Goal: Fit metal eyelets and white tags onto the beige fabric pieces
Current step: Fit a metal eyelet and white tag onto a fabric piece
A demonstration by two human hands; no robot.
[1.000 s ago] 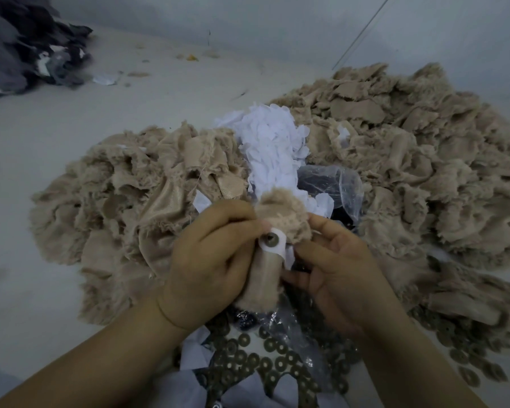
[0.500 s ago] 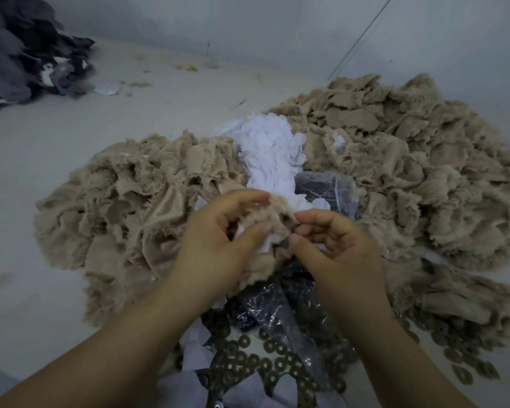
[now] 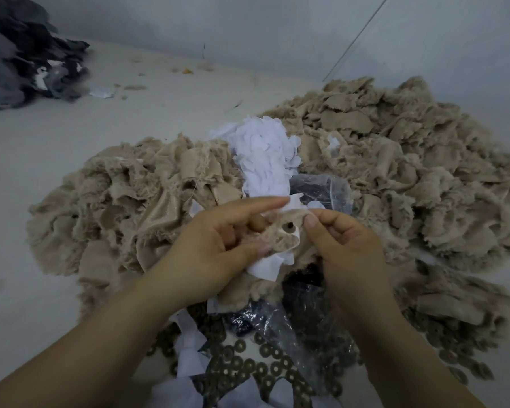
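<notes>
A frayed beige fabric piece point(image 3: 277, 235) is held between both hands at the centre. Its small hole point(image 3: 289, 225) shows, with a white tag point(image 3: 267, 266) lying under it. My left hand point(image 3: 215, 245) grips the piece from the left, thumb on its lower edge and index finger stretched over the top. My right hand point(image 3: 340, 245) pinches the piece's right edge with thumb and fingers. Metal eyelets point(image 3: 248, 363) lie scattered on the floor below my hands. A heap of white tags point(image 3: 262, 154) sits just beyond.
Large piles of beige fabric lie to the left point(image 3: 124, 207) and right point(image 3: 409, 178). Clear plastic bags point(image 3: 321, 187) with dark contents sit near the hands. A dark fabric pile point(image 3: 21, 57) is at the far left by the wall.
The hands have turned the beige piece so its hole faces up. A white tag now hangs out below the piece. The right hand has shifted to pinch the right edge.
</notes>
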